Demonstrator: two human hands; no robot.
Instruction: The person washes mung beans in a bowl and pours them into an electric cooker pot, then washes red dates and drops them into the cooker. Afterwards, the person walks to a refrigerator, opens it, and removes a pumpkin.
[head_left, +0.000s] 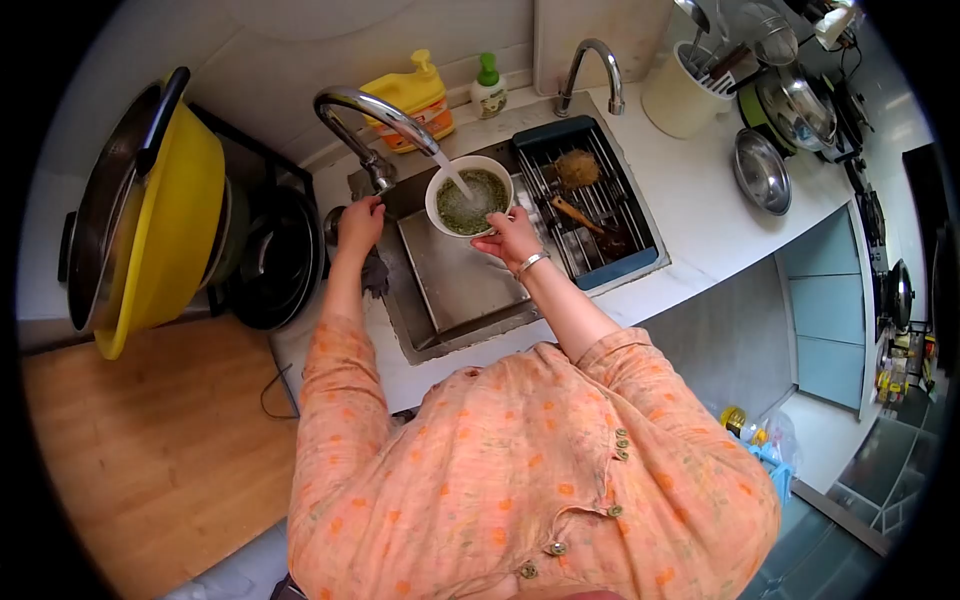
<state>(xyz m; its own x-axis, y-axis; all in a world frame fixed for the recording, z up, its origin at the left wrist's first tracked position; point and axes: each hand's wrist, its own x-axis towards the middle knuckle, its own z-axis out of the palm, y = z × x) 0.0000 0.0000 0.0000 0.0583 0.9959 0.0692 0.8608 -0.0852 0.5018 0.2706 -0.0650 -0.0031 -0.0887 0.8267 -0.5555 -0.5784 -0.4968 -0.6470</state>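
Note:
My right hand (508, 238) grips the near rim of a white bowl (432, 208), thumb at the edge and fingers below. Small green beans, which look like mung beans (460, 215), lie in water inside it. A stream of water falls into the bowl from the curved chrome faucet (372, 100). Just below the base of that faucet, my left hand (360, 228) has its fingers curled at the handle, which they mostly hide. The bowl is held over the steel sink (465, 290).
A drain rack (620, 265) with a scrubber (577, 169) and a wooden-handled brush (578, 212) spans the sink's right side. Behind stand a yellow pump bottle (410, 95), a green-capped bottle (488, 92) and a second faucet (590, 50). A yellow basin (180, 210) leans at left.

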